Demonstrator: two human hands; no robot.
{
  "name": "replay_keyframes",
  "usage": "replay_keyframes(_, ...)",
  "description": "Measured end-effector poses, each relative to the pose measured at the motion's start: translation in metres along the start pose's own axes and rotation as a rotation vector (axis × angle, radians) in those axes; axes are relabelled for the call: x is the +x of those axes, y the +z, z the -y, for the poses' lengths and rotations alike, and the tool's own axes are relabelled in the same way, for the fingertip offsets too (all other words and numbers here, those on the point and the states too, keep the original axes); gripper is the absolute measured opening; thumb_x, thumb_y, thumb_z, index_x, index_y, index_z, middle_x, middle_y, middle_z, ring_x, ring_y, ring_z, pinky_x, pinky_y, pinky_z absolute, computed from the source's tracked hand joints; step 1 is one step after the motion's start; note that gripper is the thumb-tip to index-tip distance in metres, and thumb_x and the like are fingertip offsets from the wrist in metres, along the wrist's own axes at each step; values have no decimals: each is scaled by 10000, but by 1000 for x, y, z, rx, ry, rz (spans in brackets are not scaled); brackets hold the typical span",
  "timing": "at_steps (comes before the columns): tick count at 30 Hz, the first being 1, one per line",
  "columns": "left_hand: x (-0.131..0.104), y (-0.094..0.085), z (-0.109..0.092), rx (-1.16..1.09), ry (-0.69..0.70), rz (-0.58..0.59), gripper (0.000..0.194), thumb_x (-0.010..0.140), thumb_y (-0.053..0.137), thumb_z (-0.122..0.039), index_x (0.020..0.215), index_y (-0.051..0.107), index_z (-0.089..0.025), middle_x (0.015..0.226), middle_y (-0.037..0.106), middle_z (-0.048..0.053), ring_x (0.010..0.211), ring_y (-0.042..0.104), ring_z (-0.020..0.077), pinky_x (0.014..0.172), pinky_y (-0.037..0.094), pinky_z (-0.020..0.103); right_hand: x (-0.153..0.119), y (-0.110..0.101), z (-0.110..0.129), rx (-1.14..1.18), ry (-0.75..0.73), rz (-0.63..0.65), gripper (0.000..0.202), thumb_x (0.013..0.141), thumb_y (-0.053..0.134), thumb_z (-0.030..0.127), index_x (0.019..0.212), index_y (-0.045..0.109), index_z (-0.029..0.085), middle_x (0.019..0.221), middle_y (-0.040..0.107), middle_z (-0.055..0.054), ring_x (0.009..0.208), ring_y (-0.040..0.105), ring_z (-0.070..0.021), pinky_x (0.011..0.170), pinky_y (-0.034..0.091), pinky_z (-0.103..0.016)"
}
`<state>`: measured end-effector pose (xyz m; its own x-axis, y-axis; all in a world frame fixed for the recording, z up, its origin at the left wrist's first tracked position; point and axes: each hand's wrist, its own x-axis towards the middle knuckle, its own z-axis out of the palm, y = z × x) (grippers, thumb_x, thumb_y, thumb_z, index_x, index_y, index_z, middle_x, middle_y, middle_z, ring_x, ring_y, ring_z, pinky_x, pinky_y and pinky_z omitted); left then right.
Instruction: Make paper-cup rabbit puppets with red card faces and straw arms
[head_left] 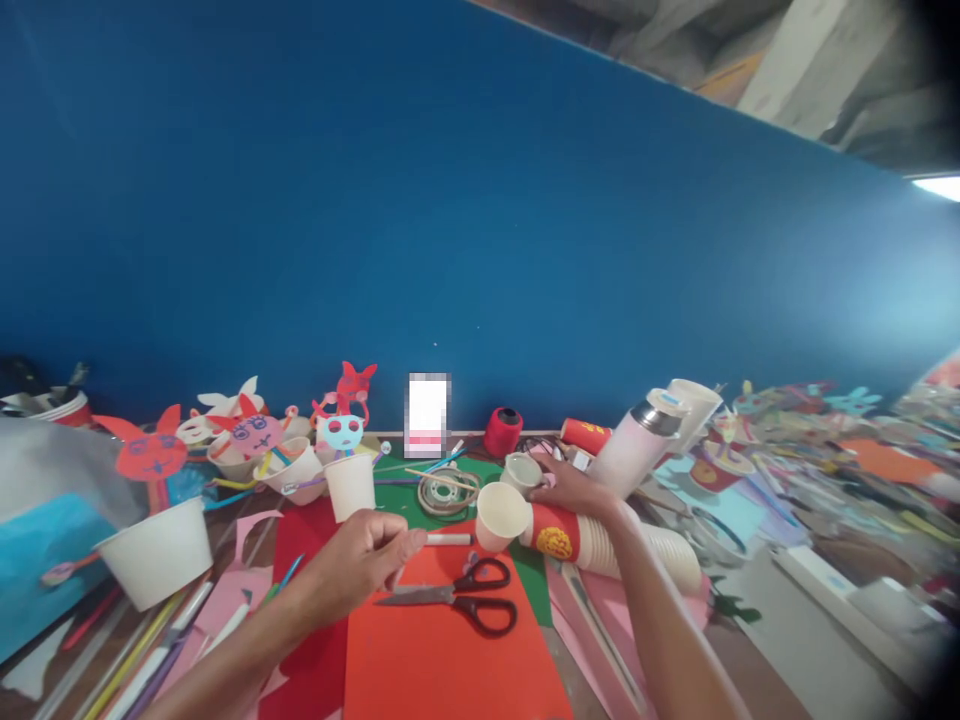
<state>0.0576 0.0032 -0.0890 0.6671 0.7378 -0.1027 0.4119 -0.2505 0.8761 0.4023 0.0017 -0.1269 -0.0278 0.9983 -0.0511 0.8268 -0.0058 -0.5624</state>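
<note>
Orange sheet (420,660) is lying flat, probably as work base. Cup stack (589,540) is lying sideways, likely against toppling. Right hand (568,486) is resting wider, left hand (381,548) curled narrow; can't tell either grip. Scissors (452,595) are lying on sheet, pale container (519,470) sitting beside right fingers, white stick (451,539) at left thumb.
</note>
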Motion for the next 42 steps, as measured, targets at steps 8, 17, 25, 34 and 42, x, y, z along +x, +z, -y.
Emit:
replay_keyframes(8, 0, 3, 2, -25, 1, 46, 428, 784, 438, -483, 508, 473, -157, 477, 463, -26, 460, 404, 92, 469, 294, 203, 2, 6, 4, 24, -12, -65, 502, 659, 651, 301, 1129, 508, 200, 1067, 603, -71, 967, 568, -227, 835, 425, -344)
replay_keyframes(17, -2, 5, -2, -111, -35, 112, 421, 763, 451, -510, 540, 485, -155, 503, 483, -25, 492, 438, 98, 506, 336, 211, 0, 7, 11, 78, -59, -146, 443, 672, 624, 277, 1092, 508, 198, 1041, 611, -52, 951, 570, -201, 815, 428, -320)
replay_keyframes(25, -4, 2, -8, -126, -47, 140, 437, 773, 432, -521, 572, 517, -142, 514, 473, -26, 516, 434, 97, 527, 355, 209, -10, -7, 39, 135, -46, -238, 453, 643, 647, 262, 1068, 504, 200, 1019, 620, -54, 921, 583, -208, 782, 431, -314)
replay_keyframes(34, -1, 0, 1, -93, -56, 153, 424, 778, 427, -507, 611, 550, -137, 548, 511, -10, 528, 465, 111, 525, 360, 209, -33, -18, 92, 174, -168, -330, 437, 656, 641, 260, 1070, 503, 246, 953, 618, 0, 854, 578, -185, 725, 443, -279)
replay_keyframes(42, 0, 2, 8, -32, -41, 161, 450, 802, 387, -515, 628, 558, -136, 571, 547, 4, 549, 493, 117, 523, 355, 201, -72, -19, 151, 376, -467, -307, 523, 673, 670, 300, 1154, 468, 255, 1130, 551, -65, 1003, 538, -227, 818, 456, -323)
